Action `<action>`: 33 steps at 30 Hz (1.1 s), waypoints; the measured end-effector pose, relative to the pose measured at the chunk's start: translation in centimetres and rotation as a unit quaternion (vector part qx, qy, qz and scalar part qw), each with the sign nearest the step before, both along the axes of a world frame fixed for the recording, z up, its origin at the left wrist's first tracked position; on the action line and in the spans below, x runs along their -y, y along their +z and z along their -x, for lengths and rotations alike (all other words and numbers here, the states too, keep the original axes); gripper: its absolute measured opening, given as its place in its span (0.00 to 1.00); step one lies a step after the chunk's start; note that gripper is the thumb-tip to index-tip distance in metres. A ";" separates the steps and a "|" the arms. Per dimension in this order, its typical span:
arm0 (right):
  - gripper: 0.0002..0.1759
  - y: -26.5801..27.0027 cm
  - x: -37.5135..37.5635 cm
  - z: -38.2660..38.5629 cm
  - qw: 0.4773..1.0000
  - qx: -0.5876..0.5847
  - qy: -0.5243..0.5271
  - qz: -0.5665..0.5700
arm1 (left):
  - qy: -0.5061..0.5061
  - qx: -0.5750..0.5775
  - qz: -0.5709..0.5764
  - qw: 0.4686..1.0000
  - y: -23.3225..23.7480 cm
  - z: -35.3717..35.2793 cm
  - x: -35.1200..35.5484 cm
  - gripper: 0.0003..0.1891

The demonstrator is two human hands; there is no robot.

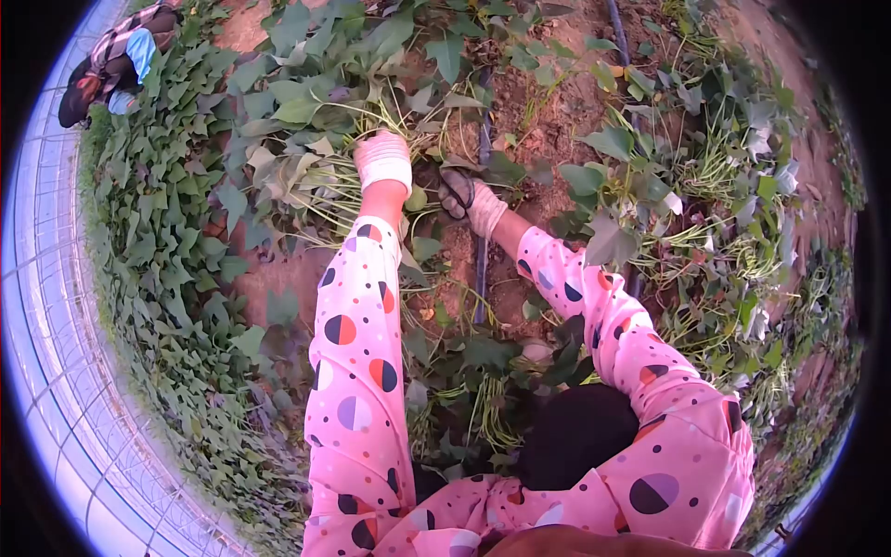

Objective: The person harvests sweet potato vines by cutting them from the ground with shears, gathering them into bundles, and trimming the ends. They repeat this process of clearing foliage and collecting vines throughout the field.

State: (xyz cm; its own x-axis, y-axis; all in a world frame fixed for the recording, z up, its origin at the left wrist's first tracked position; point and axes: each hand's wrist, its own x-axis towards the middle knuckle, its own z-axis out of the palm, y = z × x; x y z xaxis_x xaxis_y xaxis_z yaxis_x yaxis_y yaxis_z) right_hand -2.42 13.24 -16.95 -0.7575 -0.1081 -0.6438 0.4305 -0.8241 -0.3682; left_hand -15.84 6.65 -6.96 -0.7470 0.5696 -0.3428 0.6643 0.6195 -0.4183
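My left hand [382, 158], in a pale glove with a white cuff, is closed around a bunch of leafy green vine stems [320, 186]. The stems fan out to its left, and broad leaves hang above it. Just to the right, my right hand [473, 200] wears a soiled pale glove. Its fingers are closed on what looks like scissors with black loop handles [457, 193]; their blades are hidden among leaves and shadow. Pink sleeves with coloured dots cover both arms.
A dark drip hose [484, 148] runs along the reddish soil [534, 135] beside my right hand. Another hose [617, 32] lies further right. Cut-looking vines [710, 232] are heaped at right. At upper left a person [116, 60] bends over plants near a wire mesh wall [56, 371].
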 end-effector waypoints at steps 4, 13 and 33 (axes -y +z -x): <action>0.28 2.6 -0.4 -3.4 0.980 -0.051 0.076 -0.176 | 0.145 0.007 -0.069 0.987 1.2 -1.3 2.5 0.11; 0.36 1.0 -1.1 -2.4 0.966 -0.027 0.195 -0.166 | 0.273 0.010 -0.295 0.915 -5.2 -3.0 11.5 0.12; 0.28 0.0 0.2 -1.5 0.942 -0.035 0.141 -0.303 | 0.225 0.039 -0.120 0.966 -2.6 -5.2 6.7 0.11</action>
State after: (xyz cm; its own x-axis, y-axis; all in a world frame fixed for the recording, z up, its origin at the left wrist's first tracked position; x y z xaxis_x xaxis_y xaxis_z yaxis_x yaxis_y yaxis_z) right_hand -0.96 13.00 -16.91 -0.7961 0.0589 -0.6023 0.5589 -0.3103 -0.7690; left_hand -10.62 -0.06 -9.54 -0.9150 0.2626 -0.3065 0.3280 0.9262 -0.1857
